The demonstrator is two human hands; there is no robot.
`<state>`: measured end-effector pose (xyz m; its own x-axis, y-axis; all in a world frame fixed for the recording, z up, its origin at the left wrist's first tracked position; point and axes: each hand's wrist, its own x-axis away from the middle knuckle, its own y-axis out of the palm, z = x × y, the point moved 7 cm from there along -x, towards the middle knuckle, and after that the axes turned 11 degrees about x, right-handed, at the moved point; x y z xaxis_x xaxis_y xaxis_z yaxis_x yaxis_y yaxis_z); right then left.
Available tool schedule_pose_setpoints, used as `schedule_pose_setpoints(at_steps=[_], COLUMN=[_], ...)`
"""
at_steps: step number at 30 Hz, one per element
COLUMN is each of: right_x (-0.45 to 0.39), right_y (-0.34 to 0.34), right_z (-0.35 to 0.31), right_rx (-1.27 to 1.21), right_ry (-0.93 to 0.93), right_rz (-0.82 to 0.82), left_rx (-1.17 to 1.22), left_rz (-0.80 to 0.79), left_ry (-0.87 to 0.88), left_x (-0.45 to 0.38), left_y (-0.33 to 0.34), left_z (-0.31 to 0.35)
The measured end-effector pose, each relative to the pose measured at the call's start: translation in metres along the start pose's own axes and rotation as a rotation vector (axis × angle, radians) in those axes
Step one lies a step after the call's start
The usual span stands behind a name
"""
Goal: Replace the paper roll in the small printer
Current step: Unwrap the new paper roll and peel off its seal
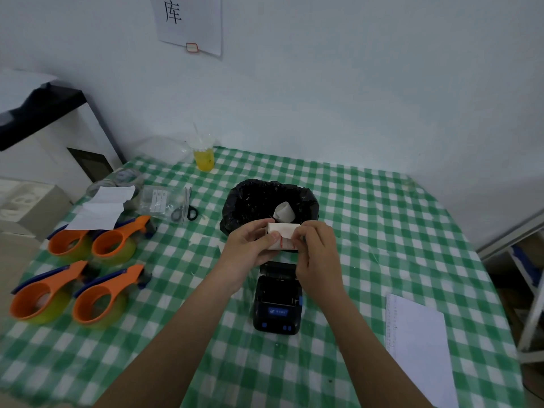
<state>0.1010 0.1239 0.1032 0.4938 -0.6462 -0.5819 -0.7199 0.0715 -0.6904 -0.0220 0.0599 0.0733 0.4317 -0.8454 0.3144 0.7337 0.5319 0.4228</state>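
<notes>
A pale wall backs a counter (368, 207) covered in green-and-white checked cloth, with a paper sign (188, 22) bearing a printed character stuck up high. Above the middle of the counter both hands hold a white paper roll (284, 235) in the air. The left hand (250, 245) is clamped on the roll's left end, thumb lying across its front, and the right hand (316, 248) pinches its right edge between thumb and fingertips, beside a thin red mark on the paper. Directly below them sits the small black printer (278, 301) with its lid open and its paper bay showing dark. Just behind the roll stands a bin lined with a black bag (250, 198), and a curl of white paper (284, 212) lies inside it. At the left are four orange tape dispensers (85, 269), a white sheet (100, 207), scissors (185, 209) and a clear plastic pouch (159, 201). A cup of yellow drink (204, 154) stands by the wall. A printed sheet (418, 346) lies at the right.
</notes>
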Motion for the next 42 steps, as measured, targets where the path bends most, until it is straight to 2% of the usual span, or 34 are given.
schedule_pose_setpoints(at_steps=[18,42], right_x=[0.002,0.004], right_y=[-0.004,0.018], right_z=[-0.004,0.034], right_rx=[-0.048,-0.159], right_ry=[-0.106,-0.015], right_rz=[0.024,0.003], left_rx=[0.077,0.117], left_rz=[-0.004,0.009], left_ry=[-0.026,-0.11], left_x=[-0.003,-0.039], left_y=[0.002,0.003], left_z=[-0.001,-0.022])
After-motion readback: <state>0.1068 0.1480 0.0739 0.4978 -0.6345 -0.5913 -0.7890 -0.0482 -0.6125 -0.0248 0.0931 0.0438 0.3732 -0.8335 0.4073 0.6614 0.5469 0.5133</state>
